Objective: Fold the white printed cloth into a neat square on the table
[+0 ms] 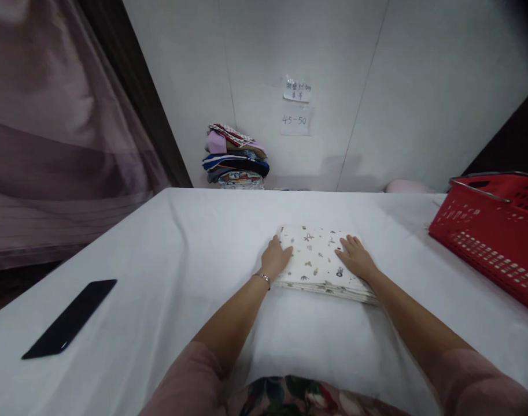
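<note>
A folded white cloth point(313, 254) with a small scattered print lies on the table, its layers showing along the near edge. My left hand point(276, 260) is at the cloth's left edge, thumb over the top and the other fingers stretched along the side. On the upper right part of the cloth rests my right hand point(355, 258), flat, with its fingers spread. Both hands touch the cloth without closing on it. A bracelet point(264, 279) circles my left wrist.
The table point(129, 323) has a white cover. A dark flat object point(70, 320), like a phone or tablet, lies at the left. A red plastic basket point(484, 231) stands at the right. Folded fabrics point(236, 159) are stacked beyond the far edge, by a wall with paper notes point(296, 120).
</note>
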Demonstrator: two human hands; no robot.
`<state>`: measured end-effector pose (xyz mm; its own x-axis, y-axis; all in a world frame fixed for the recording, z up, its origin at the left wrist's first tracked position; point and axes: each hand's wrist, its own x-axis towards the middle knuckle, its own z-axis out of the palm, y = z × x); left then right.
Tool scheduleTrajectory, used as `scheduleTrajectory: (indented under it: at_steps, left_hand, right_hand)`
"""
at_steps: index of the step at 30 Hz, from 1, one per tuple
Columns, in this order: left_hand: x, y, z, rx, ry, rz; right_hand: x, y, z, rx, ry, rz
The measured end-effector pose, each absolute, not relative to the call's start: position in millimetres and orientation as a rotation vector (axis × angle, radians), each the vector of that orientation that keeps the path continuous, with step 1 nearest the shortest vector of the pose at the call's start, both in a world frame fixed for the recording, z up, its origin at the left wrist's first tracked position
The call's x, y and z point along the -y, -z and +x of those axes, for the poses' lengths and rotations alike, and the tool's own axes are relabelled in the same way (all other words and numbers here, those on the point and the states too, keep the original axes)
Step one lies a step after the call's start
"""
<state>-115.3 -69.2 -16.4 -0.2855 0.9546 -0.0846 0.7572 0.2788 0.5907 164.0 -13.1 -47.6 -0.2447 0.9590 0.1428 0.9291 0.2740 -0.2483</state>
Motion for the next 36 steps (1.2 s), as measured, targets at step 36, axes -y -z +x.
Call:
scheduleTrajectory:
  at_steps: [36]
  left_hand:
    - [170, 20, -172, -2.064, -0.758, 1.33]
  right_hand:
    - [47, 20, 55, 2.721, -0.155, -1.451]
